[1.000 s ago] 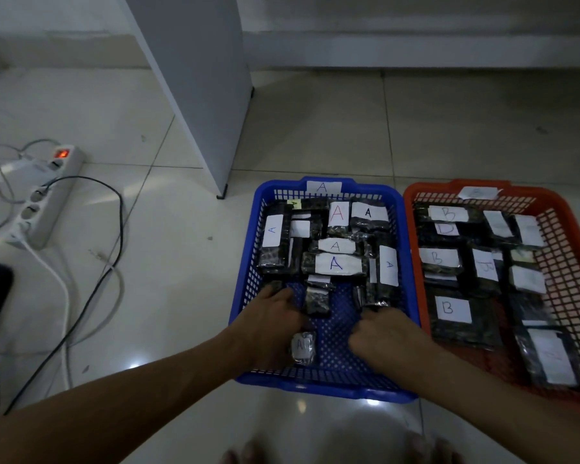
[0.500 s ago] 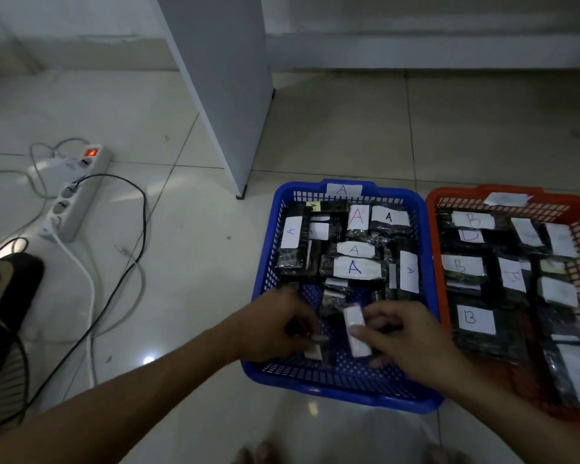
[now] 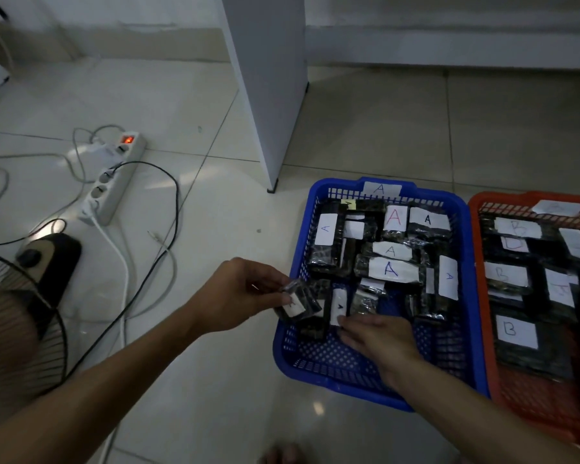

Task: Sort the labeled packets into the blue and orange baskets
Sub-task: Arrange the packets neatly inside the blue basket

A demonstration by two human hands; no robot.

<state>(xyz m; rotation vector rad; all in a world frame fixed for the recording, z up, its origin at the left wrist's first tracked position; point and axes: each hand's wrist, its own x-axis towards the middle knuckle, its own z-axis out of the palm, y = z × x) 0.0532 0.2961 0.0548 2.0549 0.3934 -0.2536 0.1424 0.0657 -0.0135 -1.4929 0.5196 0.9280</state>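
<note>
Blue basket [image 3: 467, 296], holding A-labelled packets, lies beneath the right hand [image 3: 379, 339]; orange basket [image 3: 482, 283], with B-labelled packets, adjoins it farther right. Left hand [image 3: 241, 296] pinches a small dark packet [image 3: 297, 304] above the blue rim. Right-hand fingertips [image 3: 342, 320] touch a white-labelled packet [image 3: 339, 304] inside; whether they grip it cannot be told.

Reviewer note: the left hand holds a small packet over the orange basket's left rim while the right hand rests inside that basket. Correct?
Not quite. In the head view the left hand holds the small packet over the blue basket's left rim, and the right hand rests inside it.
</note>
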